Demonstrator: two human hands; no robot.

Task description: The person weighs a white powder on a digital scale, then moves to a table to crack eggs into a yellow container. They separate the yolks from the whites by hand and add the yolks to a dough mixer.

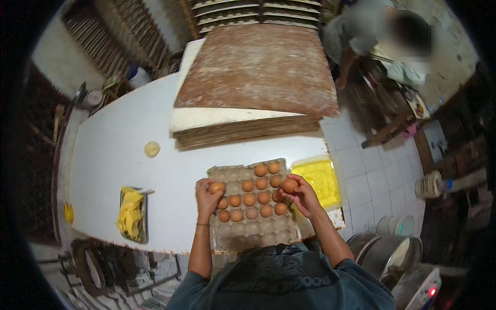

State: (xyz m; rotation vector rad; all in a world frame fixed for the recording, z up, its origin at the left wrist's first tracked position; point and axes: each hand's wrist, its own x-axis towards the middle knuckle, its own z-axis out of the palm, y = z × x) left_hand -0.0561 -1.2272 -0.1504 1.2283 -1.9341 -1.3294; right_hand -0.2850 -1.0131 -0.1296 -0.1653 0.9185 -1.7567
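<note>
A grey cardboard egg tray (256, 227) lies on the white table in front of me, with brown eggs (249, 199) in its middle rows and a couple at the far right. Its nearest rows hold none. At the tray's left edge my left hand (207, 199) is closed around a brown egg (217, 187). My right hand (305, 197) grips another brown egg (290, 185) between thumb and fingers over the right edge. Whether either egg still touches the tray, I cannot tell.
Behind the tray rises a stack of wooden boards (258, 72). Right of it sits a yellow-filled container (318, 181). On the left are a dough ball (152, 149) and a tray of yellow spread (132, 214). Another person (354, 41) stands at the far right; metal pots (382, 256) stand near right.
</note>
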